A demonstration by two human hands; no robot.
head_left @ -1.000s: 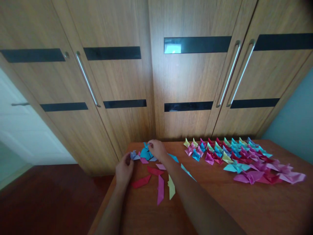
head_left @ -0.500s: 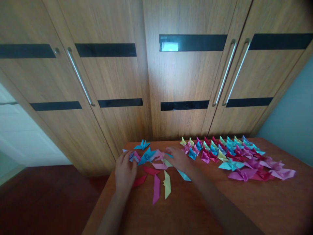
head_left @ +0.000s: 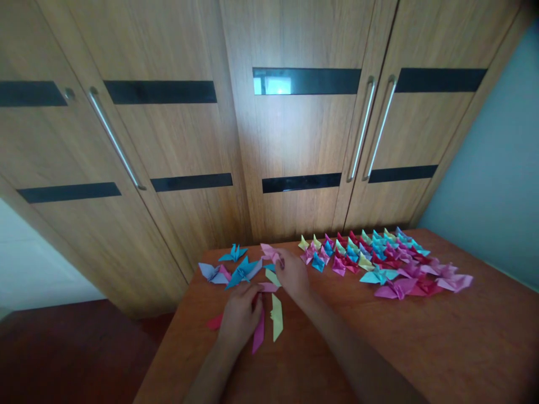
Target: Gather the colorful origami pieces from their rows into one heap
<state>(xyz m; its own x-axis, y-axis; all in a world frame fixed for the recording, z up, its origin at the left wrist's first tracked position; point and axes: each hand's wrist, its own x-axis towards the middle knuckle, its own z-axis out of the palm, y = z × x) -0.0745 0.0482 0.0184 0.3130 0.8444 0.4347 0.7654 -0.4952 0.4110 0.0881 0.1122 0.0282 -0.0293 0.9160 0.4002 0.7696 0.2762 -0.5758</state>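
My right hand (head_left: 292, 273) is raised slightly over the brown table (head_left: 379, 348), its fingers pinched on a pink folded paper piece (head_left: 270, 252). My left hand (head_left: 240, 317) lies low over a pink folded strip (head_left: 259, 334) and a red paper piece (head_left: 214, 322), fingers curled down on them; what it grips, if anything, is hidden. A yellow folded strip (head_left: 277, 317) lies just right of it. Blue (head_left: 242, 271) and lilac (head_left: 213, 273) folded figures sit beyond my left hand, and one blue figure (head_left: 233, 254) stands near the table's far edge.
Several rows of small folded paper figures (head_left: 379, 261) in pink, red, blue, yellow and green cover the table's far right. Wooden wardrobe doors (head_left: 295, 140) with metal handles rise right behind the table. A pale blue wall (head_left: 501, 179) is at the right.
My left hand left the lilac figure and moved right and nearer, onto the pink and red pieces. My right hand lifted a pink piece off the table. The camera view shifted.
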